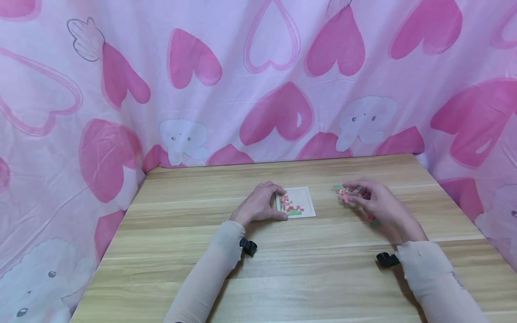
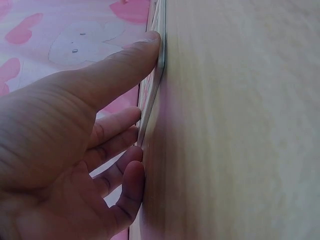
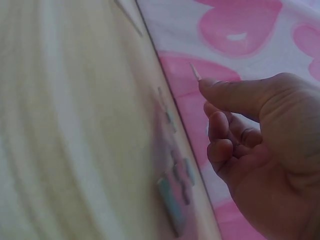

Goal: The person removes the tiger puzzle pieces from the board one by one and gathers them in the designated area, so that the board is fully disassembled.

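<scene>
A square white puzzle board [image 1: 305, 199] lies on the table, with several joined pink and green puzzle pieces [image 1: 291, 211] along its left and lower part. My left hand [image 1: 258, 204] holds the board at its left side, thumb on the near edge and a finger at the far corner. In the left wrist view the thumb [image 2: 125, 65] presses against the board's thin edge. To the right, my right hand [image 1: 379, 204] pinches a pink puzzle piece [image 1: 344, 194] between thumb and fingers, raised above the table. The right wrist view shows this piece [image 3: 195, 72] edge-on at the thumb tip.
Loose puzzle pieces lie under and beyond the right hand, among them a green one [image 1: 336, 188] and a red and green one [image 1: 374, 220]. The wooden table [image 1: 282, 278] ends at a pink heart-print curtain [image 1: 230, 112] behind and at both sides.
</scene>
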